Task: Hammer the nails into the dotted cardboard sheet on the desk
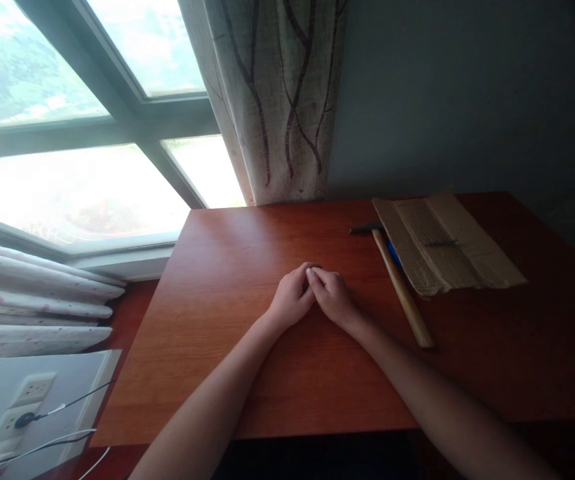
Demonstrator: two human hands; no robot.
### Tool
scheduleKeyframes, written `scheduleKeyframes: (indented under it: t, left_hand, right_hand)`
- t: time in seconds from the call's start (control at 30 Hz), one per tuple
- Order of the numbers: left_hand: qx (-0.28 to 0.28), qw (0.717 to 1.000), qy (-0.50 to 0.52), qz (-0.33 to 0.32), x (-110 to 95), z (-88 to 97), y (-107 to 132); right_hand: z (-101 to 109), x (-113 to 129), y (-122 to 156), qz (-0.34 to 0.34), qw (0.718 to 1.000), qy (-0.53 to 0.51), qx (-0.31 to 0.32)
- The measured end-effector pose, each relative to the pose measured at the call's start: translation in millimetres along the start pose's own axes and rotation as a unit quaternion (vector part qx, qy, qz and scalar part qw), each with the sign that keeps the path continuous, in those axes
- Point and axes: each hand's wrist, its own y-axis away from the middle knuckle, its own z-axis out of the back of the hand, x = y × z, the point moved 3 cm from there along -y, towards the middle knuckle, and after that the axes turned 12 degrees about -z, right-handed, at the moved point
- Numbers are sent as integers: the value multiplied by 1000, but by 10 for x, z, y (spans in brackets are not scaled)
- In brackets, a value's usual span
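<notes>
My left hand and my right hand rest together on the wooden table, with fingers closed against each other and thumbs meeting at the top. No object shows in either one. To their right lies a hammer with a dark metal head and a pale wooden handle, apart from my hands. Beyond it is a flattened piece of cardboard. A small row of dark, thin metal pieces, perhaps nails, lies on the cardboard. Something blue pokes out from under its left edge.
A window and a patterned curtain stand behind and left of the table. At lower left, a power socket holds a plug, and cables run towards the table's side. A grey wall rises behind.
</notes>
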Motion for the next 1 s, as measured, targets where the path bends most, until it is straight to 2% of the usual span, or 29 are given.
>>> scheduleKeyframes:
  t: [1.0]
  left_hand:
    - [-2, 1000, -5, -3, 6, -1, 1]
  right_hand:
    - [-7, -6, -6, 0, 1000, -9, 8]
